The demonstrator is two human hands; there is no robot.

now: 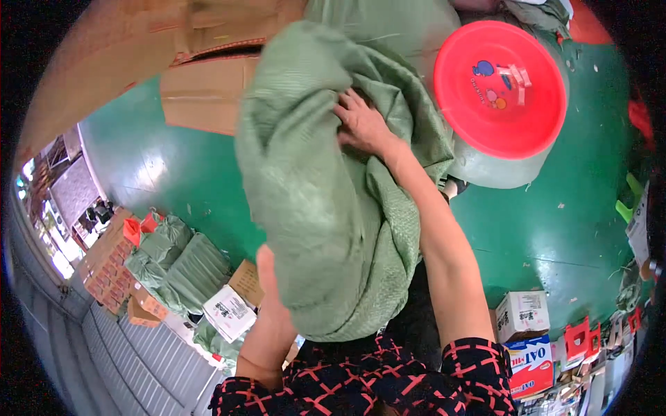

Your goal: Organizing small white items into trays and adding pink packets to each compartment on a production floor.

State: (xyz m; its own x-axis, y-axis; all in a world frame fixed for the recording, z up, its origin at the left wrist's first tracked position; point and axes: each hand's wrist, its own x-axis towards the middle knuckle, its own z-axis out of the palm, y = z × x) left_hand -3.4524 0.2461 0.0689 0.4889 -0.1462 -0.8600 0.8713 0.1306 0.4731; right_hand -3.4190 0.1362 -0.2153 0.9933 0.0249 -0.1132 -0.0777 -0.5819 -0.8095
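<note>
A large, crumpled green woven sack (312, 194) fills the middle of the view, in front of my body. Across its upper folds lies my right hand (362, 125), its fingers curled into the cloth and gripping it. At the sack's lower left edge is my left hand (270, 288); its thumb points up along the side, while the other fingers are hidden behind the sack. The sack bulges between my two forearms, and its contents, if any, do not show.
A round red plastic lid or basin (485, 90) tops a pale tub at the upper right. Cardboard boxes (208, 93) stand at the upper left. Packed green sacks (198, 270) and a white carton (229, 313) sit lower left. More cartons (524, 315) and red stools (581, 340) are lower right.
</note>
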